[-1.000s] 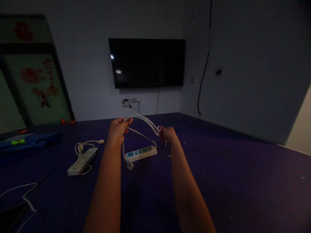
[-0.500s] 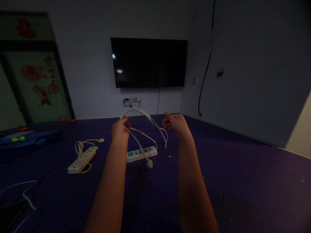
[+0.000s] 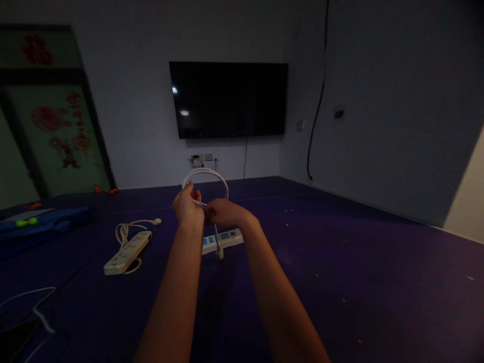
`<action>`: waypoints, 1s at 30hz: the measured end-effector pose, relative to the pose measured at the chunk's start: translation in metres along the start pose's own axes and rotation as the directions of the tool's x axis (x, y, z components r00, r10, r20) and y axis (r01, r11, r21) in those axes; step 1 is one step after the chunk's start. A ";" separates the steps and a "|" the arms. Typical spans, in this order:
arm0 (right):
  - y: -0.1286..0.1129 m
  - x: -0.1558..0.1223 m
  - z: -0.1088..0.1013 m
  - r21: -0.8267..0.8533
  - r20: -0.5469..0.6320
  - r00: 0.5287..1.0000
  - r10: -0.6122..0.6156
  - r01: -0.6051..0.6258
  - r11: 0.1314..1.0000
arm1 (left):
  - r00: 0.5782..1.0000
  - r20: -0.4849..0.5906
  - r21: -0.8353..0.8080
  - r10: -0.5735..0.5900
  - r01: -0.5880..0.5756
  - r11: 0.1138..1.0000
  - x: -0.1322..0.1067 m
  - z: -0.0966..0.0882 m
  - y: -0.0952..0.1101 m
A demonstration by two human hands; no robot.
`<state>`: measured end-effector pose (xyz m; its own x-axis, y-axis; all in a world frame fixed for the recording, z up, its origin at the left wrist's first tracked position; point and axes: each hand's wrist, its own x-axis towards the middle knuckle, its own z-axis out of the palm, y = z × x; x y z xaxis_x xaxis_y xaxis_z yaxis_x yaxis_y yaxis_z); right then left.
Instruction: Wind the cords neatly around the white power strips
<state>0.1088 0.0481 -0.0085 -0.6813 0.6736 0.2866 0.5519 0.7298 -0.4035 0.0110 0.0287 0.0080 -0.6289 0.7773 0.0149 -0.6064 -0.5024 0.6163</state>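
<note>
The blue-socketed power strip (image 3: 231, 239) lies on the purple floor (image 3: 340, 282), partly hidden behind the right forearm and the hands. Above it, a white power cable (image 3: 206, 170) arches in at least two rounded turns. The left hand (image 3: 189, 205), above the strip's left end, has its fingers curled and the thumb pressed over the cable, clamping the turns at one side; this grip probably serves to gather them in one bundle while the arch stands free. The right hand (image 3: 223, 214), directly above the strip, crosses close to the left, its fingers drawn together around a lower run of the cable, seemingly to guide that length near the bundle. Its fingertips are partly hidden, so how firmly they press I cannot tell. Below this hand a short tail hangs down to a pale plug (image 3: 220, 253) in front of the strip; whether the two touch is unclear.

The cable looks smooth, round and plastic-sheathed, springy enough to hold its curve. The strip is a long, pale, hard-looking bar with blue socket faces. To its left rests a white power strip (image 3: 128, 253), set at a slant, a looped cord (image 3: 123, 233) beside it ending in a rounded plug (image 3: 157, 222).
</note>
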 end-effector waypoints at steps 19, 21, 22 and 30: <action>0.053 -0.044 -0.046 0.659 -0.698 0.486 0.526 0.149 0.737 | 0.966 0.159 0.090 0.204 -0.220 0.971 0.026 -0.017 0.012; 0.069 -0.047 -0.047 0.616 -0.778 0.288 0.558 0.169 0.770 | 0.957 0.196 0.097 0.212 -0.234 0.967 0.026 -0.018 0.010; 0.077 -0.049 -0.047 0.601 -0.798 0.186 0.573 0.171 0.781 | 0.955 0.202 0.102 0.217 -0.241 0.965 0.025 -0.018 0.010; 0.143 -0.088 -0.053 0.751 -0.299 -0.320 0.899 0.503 0.429 | 0.971 -0.013 0.226 0.241 -0.232 0.946 0.033 -0.024 0.021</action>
<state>0.2732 0.0988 -0.0450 0.8580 0.4754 -0.1944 -0.4668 0.5639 -0.6813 -0.0346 0.0345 0.0025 -0.7627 0.6285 0.1523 -0.3181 -0.5697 0.7578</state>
